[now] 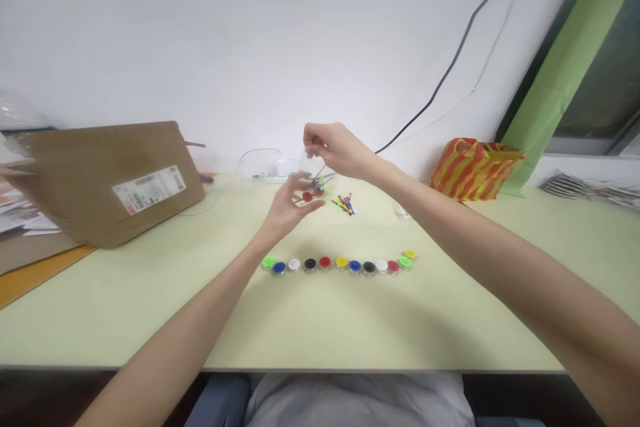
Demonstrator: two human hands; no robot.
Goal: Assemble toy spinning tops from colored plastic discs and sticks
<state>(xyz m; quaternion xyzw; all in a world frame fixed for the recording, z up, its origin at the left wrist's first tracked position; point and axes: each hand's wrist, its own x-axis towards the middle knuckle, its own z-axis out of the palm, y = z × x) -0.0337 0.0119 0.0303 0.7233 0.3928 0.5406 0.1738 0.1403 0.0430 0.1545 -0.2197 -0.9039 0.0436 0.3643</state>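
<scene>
Left hand [287, 210], fingers spread around a round red plastic piece [307, 197], beyond the row of coloured discs [325, 262]. Right hand [337, 147], higher, pinches clear film [303, 161].

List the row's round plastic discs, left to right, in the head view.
Green disc, first blue disc, first white disc, first black disc, first red disc, yellow disc, second blue disc, second black disc, second white disc, second red disc; rightmost pair overlaps.
</scene>
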